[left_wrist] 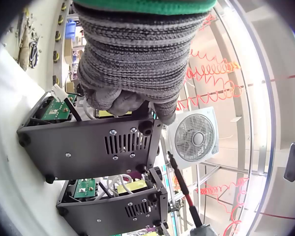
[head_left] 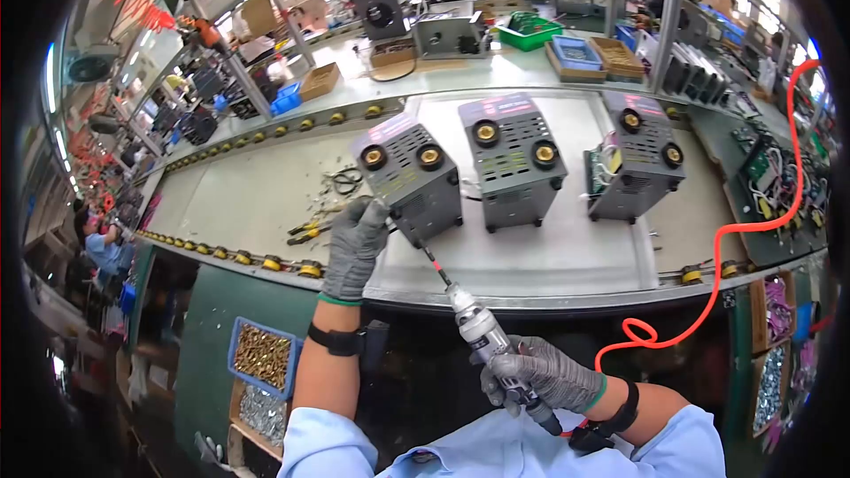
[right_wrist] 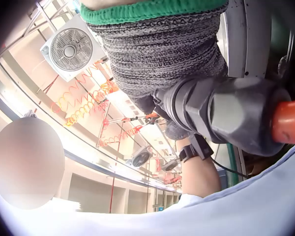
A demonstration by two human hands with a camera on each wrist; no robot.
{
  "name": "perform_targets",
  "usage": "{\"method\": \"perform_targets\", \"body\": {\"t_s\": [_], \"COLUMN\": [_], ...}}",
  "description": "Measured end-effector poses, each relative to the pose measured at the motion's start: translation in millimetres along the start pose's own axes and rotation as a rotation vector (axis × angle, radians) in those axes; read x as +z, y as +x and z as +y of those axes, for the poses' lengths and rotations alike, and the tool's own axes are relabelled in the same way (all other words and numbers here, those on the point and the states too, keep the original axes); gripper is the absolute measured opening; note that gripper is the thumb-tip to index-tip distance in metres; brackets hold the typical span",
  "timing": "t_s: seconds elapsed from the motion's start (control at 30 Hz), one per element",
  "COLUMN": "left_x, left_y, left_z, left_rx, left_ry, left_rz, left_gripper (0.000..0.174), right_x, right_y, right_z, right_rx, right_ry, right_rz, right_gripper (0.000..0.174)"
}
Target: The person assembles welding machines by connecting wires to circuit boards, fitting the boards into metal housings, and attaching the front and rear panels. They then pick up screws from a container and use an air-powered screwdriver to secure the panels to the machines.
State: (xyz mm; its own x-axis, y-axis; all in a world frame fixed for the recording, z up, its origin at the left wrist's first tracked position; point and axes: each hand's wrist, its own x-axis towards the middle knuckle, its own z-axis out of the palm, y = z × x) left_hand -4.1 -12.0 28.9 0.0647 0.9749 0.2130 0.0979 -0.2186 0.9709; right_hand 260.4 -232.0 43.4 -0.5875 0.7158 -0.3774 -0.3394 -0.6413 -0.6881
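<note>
My gloved left hand (head_left: 356, 248) (left_wrist: 132, 64) is at the near left edge of the leftmost grey metal unit (head_left: 412, 177) (left_wrist: 88, 152), fingers curled over the casing edge in the left wrist view. Its fingertips are partly hidden. My gloved right hand (head_left: 553, 373) (right_wrist: 162, 54) grips a pneumatic screwdriver (head_left: 482, 332) (right_wrist: 226, 108), tilted up and left. The driver's long bit (head_left: 434, 263) (left_wrist: 182, 182) reaches toward the left fingers and the unit. Whether its tip touches a screw cannot be told.
Two similar units (head_left: 513, 164) (head_left: 637, 159) stand to the right on the roller-edged line. Yellow-handled pliers (head_left: 310, 232) lie left of my left hand. A red air hose (head_left: 719, 265) loops at the right. Screw trays (head_left: 263, 356) sit at lower left.
</note>
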Motion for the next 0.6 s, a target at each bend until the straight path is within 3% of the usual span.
{"method": "perform_targets", "body": {"t_s": [0.07, 0.17, 0.33, 0.43, 0.6], "left_x": [6, 4, 3, 3, 3], "left_y": [-3, -2, 0, 3, 4], "left_z": [9, 7, 8, 5, 6], "left_rx": [-0.061, -0.073, -0.103, -0.067, -0.093], "left_ry": [-0.261, -0.390, -0.410, -0.344, -0.358], "left_rz": [-0.111, -0.166, -0.180, -0.188, -0.180], "left_gripper": [0.032, 0.025, 0.023, 0.027, 0.026], "right_x": [0, 2, 6, 3, 8], "right_y": [3, 17, 24, 27, 23], "right_z": [-4, -1, -4, -3, -9], "right_rx": [0.002, -0.024, -0.011, -0.013, -0.017], "right_ry": [-0.017, -0.028, 0.018, -0.051, -0.096], "right_rz": [-0.010, -0.016, 0.030, 0.031, 0.087], "right_gripper": [0.049, 0.047, 0.040, 0.051, 0.045]}}
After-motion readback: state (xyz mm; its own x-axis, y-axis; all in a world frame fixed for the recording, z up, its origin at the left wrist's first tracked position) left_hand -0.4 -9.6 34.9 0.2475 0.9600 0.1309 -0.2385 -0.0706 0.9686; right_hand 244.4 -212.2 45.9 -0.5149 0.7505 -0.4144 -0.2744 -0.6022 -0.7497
